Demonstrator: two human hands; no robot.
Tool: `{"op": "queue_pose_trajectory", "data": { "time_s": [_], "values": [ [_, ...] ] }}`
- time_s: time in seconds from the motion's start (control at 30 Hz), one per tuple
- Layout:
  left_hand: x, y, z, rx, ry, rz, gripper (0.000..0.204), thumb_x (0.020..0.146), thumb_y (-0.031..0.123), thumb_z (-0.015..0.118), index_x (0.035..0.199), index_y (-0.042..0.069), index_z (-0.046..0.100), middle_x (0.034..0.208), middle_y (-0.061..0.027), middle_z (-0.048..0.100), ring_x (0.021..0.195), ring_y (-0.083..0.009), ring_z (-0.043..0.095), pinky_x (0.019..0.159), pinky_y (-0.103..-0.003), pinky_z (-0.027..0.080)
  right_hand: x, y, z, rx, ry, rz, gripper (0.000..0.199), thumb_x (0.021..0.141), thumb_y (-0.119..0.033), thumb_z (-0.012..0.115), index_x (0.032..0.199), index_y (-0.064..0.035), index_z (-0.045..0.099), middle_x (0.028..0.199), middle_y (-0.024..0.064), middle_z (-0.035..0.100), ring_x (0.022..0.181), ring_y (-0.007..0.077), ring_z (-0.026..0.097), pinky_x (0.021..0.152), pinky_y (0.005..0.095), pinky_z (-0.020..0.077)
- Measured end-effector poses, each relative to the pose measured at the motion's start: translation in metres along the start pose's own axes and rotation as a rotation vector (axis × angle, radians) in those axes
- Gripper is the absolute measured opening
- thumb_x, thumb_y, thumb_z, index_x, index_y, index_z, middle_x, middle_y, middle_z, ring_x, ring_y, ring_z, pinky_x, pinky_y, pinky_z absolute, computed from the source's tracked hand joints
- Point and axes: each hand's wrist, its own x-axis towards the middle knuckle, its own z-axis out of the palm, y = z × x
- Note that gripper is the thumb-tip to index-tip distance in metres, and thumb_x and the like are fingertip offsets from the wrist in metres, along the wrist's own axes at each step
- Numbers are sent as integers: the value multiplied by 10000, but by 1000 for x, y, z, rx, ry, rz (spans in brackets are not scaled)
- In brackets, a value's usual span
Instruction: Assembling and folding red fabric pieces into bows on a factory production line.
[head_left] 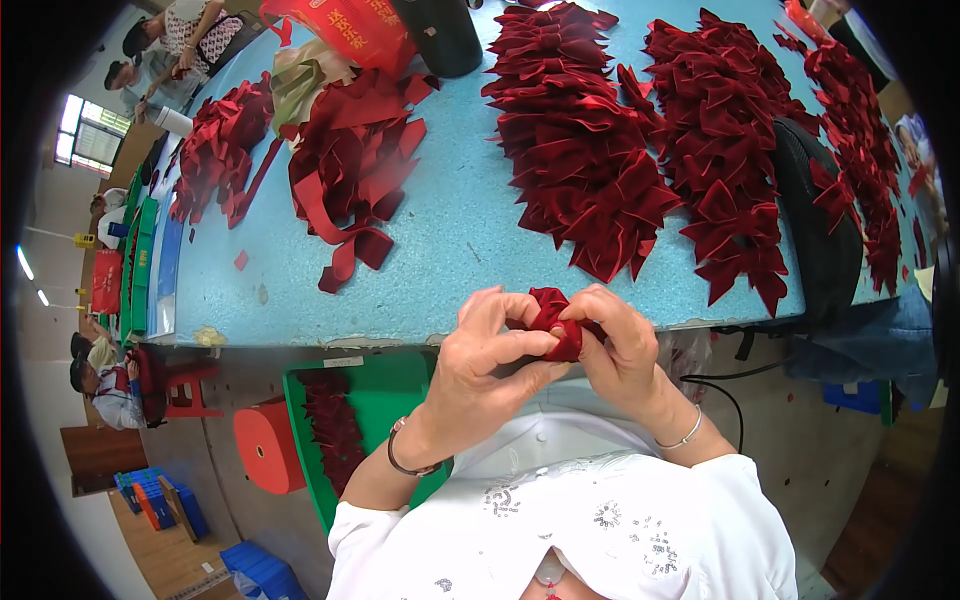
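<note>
Watching remotely through the head view; I am taking the held piece as clock centre, twelve pointing up the view. The left hand (490, 350) is gripping the dark red velvet piece (548, 308) from nine, pinching it with thumb and fingers; the right hand (628, 342) is pinching it likewise from three. The piece is hovering at the near edge of the blue table (440, 255), folded and bunched; I am not making out its full shape, both hands covering much of it. A long pile of red bows (575, 130) is lying at twelve, a second pile (722, 130) at one, a third pile (853, 130) at two, a black bag (820, 215) resting between those last two. Loose red ribbon (355, 145) is lying heaped toward half past ten; a black tumbler (440, 35) is standing at eleven. Toward eight, a green tray (385, 395) is holding a dark red strip (333, 430), a red roll (268, 450) sitting just beyond.
</note>
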Motion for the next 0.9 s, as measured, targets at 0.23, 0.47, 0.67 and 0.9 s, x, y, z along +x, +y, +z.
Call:
{"op": "queue_pose_trajectory", "data": {
  "time_s": [0.23,0.47,0.67,0.9],
  "values": [
    [-4,6,16,342,134,91,270,609,-48,726,863,-7,642,888,-108,583,841,-235,545,831,-385,393,10,3,-14,-82,-181,-70,206,716,96,562,913,37,559,760,117,586,616,220,559,558,318,451],
    [-4,18,6,-417,229,-113,217,721,-73,672,927,-50,607,940,-116,607,868,-194,582,800,-313,465,-1,-1,-19,254,82,98,186,749,68,581,930,27,569,749,74,583,636,173,532,558,275,423],
    [-6,-5,1,-798,330,-392,215,763,-102,639,968,-64,585,966,-126,607,880,-166,601,811,-282,497,-2,4,-16,817,209,262,102,844,-64,597,908,12,572,772,40,569,685,133,501,638,277,430],
    [-1,7,15,-500,195,-72,294,720,-116,675,992,-66,575,992,-128,598,894,-170,599,819,-277,493,-5,6,-15,794,189,327,222,876,-260,605,857,-64,503,747,19,512,636,109,485,593,255,453]
  ]
}}
